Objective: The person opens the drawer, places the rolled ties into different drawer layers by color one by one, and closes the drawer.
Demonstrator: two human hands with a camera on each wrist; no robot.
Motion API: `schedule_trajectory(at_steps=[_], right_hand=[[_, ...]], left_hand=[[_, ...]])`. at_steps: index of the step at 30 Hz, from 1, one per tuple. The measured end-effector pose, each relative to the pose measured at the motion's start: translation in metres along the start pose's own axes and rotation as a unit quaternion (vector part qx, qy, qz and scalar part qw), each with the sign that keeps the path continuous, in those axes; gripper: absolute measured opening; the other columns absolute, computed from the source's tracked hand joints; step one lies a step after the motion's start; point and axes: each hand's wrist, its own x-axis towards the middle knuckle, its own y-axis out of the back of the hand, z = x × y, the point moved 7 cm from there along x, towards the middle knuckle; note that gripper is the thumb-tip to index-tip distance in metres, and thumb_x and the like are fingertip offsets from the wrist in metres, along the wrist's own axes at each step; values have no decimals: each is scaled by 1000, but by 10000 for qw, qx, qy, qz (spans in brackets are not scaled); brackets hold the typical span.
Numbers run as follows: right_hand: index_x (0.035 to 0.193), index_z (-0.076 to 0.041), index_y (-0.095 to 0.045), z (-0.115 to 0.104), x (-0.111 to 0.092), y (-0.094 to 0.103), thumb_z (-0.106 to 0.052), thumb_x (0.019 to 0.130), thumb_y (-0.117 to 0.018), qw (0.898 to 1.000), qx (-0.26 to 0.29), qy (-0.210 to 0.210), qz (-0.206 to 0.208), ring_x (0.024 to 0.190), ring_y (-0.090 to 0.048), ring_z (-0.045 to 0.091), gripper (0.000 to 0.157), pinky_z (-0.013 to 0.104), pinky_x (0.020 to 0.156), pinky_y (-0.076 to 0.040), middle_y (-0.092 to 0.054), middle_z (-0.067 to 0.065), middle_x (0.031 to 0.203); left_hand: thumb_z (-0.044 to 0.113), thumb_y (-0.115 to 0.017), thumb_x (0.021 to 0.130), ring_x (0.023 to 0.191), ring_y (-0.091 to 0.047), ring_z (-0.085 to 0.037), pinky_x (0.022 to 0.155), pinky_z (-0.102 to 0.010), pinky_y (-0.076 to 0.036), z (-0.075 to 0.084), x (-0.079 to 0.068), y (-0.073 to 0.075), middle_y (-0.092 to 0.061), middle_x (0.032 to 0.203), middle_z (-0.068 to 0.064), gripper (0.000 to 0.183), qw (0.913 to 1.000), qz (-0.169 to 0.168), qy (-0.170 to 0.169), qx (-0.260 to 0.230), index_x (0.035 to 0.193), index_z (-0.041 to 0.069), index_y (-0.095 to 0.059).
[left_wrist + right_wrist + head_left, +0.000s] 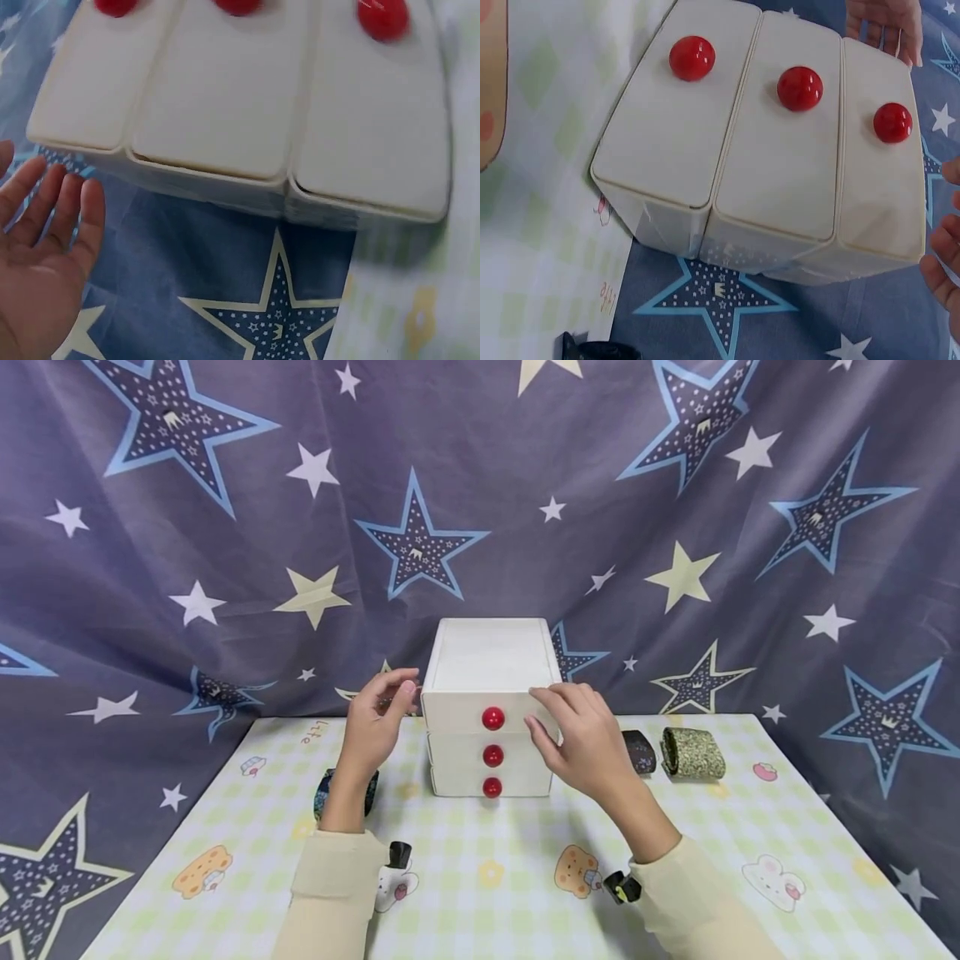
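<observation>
A small white chest of drawers (491, 653), three drawers high, stands on the table with a round red knob (492, 718) on each front. All three drawers are closed. My left hand (372, 722) is beside its upper left corner, palm toward the chest and fingers loosely extended; the left wrist view shows this hand (45, 247) empty. At the upper right corner is my right hand (581, 735), its fingers slightly bent and overlapping the top drawer's edge in the head view. In the right wrist view the right fingertips (935, 270) are right at that edge, gripping nothing.
Behind my left forearm lies a dark blue patterned fabric roll (322, 795). Right of the chest are a dark roll (640, 752) and a green floral roll (693, 754). A checked cloth (480, 893) covers the table; a star-print curtain (510, 577) hangs close behind.
</observation>
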Motion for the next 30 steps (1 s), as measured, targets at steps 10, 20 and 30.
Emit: schedule_trajectory(at_steps=[10,20,30], right_hand=[[119,-4,-71,-17,1,-17,-13,89,-76,9995,94,250,-195,101,-64,31,32,46,87,-55,-68,12,113],[117,-1,-70,-28,5,-31,-4,87,-78,9980,263,415,-410,105,-62,31,31,41,93,-55,-66,14,113],[115,-5,-71,-36,9,-47,-1,88,-71,9952,52,658,-722,103,-61,30,27,40,93,-52,-67,10,111]], left_hand=[[-9,-65,94,106,-65,-20,83,-24,-55,-4,3,0,-63,119,-21,35,9864,-117,-96,-1635,129,-11,-62],[-12,-66,92,104,-65,-19,86,-26,-57,-7,2,-6,-61,122,-21,31,9826,-489,-189,-1784,123,-13,-64],[-12,-68,91,102,-65,-17,79,-24,-58,-7,-1,-6,-60,123,-22,31,9848,-410,-385,-1642,121,-13,-66]])
